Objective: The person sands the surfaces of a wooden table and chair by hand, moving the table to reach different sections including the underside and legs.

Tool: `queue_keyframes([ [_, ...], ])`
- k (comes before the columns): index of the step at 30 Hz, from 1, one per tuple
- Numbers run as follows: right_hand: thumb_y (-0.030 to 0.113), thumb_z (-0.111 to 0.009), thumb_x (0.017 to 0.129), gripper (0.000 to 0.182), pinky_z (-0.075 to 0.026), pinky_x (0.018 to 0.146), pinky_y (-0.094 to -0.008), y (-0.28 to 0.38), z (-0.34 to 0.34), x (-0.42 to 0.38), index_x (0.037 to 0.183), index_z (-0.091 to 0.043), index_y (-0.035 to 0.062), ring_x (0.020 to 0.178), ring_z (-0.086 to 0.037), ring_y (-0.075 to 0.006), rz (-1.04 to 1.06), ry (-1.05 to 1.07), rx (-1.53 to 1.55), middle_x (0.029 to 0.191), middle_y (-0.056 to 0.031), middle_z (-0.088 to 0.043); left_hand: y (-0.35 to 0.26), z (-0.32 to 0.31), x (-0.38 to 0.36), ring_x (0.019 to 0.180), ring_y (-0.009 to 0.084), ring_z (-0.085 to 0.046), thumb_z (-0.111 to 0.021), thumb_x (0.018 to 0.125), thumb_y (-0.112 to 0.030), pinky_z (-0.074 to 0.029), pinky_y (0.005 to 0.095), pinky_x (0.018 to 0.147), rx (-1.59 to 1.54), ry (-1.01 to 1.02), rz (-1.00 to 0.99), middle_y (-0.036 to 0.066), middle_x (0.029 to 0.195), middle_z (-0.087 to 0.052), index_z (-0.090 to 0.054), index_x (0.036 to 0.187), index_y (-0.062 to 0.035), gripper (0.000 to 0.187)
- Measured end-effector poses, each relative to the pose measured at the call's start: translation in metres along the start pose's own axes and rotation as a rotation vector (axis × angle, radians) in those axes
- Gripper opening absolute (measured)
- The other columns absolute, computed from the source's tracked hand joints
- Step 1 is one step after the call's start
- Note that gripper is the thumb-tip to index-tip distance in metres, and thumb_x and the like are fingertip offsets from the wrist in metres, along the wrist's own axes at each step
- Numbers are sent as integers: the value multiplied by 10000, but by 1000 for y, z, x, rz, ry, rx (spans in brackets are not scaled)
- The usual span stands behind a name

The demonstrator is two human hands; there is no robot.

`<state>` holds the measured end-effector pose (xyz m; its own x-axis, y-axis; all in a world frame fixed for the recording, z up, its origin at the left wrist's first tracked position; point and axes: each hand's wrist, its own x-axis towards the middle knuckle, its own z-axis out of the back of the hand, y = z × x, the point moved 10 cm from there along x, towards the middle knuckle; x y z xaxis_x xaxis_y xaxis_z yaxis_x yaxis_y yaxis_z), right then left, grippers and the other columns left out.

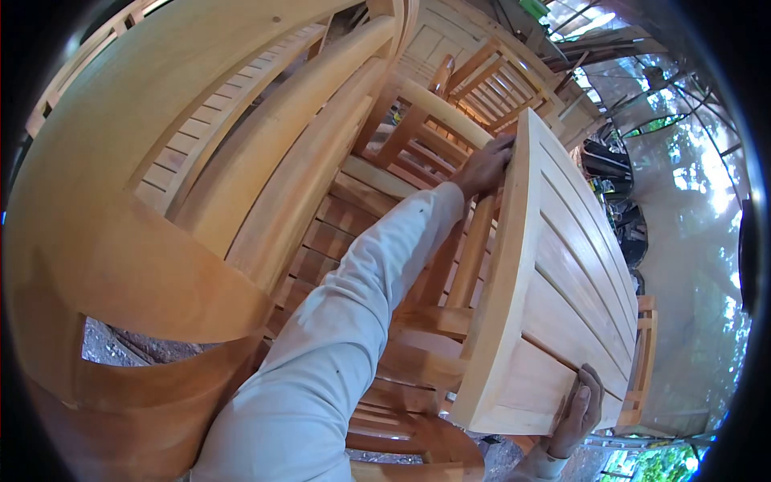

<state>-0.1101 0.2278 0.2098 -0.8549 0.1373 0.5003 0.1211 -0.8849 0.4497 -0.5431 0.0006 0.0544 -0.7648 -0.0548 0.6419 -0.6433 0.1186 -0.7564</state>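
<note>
A pale slatted wooden panel (554, 297) with a thick edge frame stands tilted at the right of the head view. My left hand (484, 167), at the end of a long light sleeve, grips the panel's far upper edge, its fingertips partly hidden behind the frame. My right hand (580, 408) holds the panel's near lower edge, with its fingers lying bent over the slatted face. Beneath my left arm are slatted wooden chair parts (414, 321), partly covered by the sleeve.
A large curved wooden chair back (152, 265) fills the left side. More slatted wooden furniture (498, 76) stands at the top. Behind the panel are dark objects (614, 185), a smaller wooden frame (642, 361) and a translucent sheet wall (683, 233).
</note>
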Motion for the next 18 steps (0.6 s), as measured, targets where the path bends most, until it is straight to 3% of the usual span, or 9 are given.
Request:
queue_keyframes([
  [3, 283, -493, 1066, 432, -462, 1083, -443, -3, 2, 0, 1152, -681, -96, 1219, -600, -346, -14, -4, 18, 1282, -233, -650, 51, 17, -45, 1298, 352, -581, -397, 1091, -265, -452, 358, 1098, 144, 51, 211, 239, 1457, -573, -487, 1491, -5, 485],
  [5, 283, -493, 1065, 431, -462, 1080, -443, -10, 1, -1, 1149, -683, -95, 1219, -600, -346, -17, -29, 80, 1278, -231, -654, 85, 26, -70, 1220, 343, -628, -385, 1096, -278, -489, 384, 1040, -49, 45, 542, 234, 1403, -609, -501, 1469, -1, 478],
  [7, 285, -496, 1064, 429, -462, 1078, -443, -3, 3, 2, 1149, -683, -92, 1219, -599, -344, -3, -11, 15, 1274, -229, -656, 81, 10, -45, 1241, 325, -619, -377, 1100, -276, -476, 377, 1058, 20, 126, 305, 224, 1421, -602, -498, 1475, -2, 480],
  [9, 285, -499, 1063, 426, -461, 1078, -441, -1, 1, 1, 1148, -684, -89, 1219, -598, -342, -4, 13, -20, 1272, -227, -656, 27, 1, -11, 1257, 283, -612, -372, 1101, -279, -466, 355, 1068, 135, 96, -136, 211, 1426, -601, -507, 1477, -11, 481],
  [11, 285, -500, 1062, 424, -460, 1079, -438, 0, 1, 1, 1147, -686, -86, 1220, -598, -340, -3, 3, -16, 1272, -227, -657, -38, 2, 11, 1266, 244, -607, -382, 1097, -284, -460, 328, 1073, 158, 42, -349, 189, 1428, -602, -527, 1469, -14, 482],
  [14, 279, -497, 1061, 421, -461, 1077, -438, -6, 2, -1, 1145, -688, -86, 1220, -601, -339, -7, -13, 31, 1278, -227, -656, -6, 4, 11, 1276, 235, -601, -416, 1083, -282, -453, 317, 1081, -126, 64, 93, 148, 1440, -605, -550, 1456, -17, 477],
  [16, 279, -495, 1061, 422, -461, 1077, -440, -2, 3, -1, 1145, -689, -87, 1218, -603, -341, -19, 3, -6, 1280, -228, -657, 62, -2, -16, 1274, 240, -604, -443, 1072, -278, -454, 325, 1082, -473, 54, 473, 119, 1444, -616, -557, 1461, -38, 471],
  [18, 275, -493, 1060, 421, -460, 1076, -442, 1, 2, 1, 1143, -690, -88, 1215, -604, -344, -15, 10, -33, 1279, -229, -659, 71, 4, -21, 1271, 266, -610, -453, 1073, -275, -455, 350, 1085, -258, 87, 536, 114, 1444, -625, -557, 1472, -70, 461],
])
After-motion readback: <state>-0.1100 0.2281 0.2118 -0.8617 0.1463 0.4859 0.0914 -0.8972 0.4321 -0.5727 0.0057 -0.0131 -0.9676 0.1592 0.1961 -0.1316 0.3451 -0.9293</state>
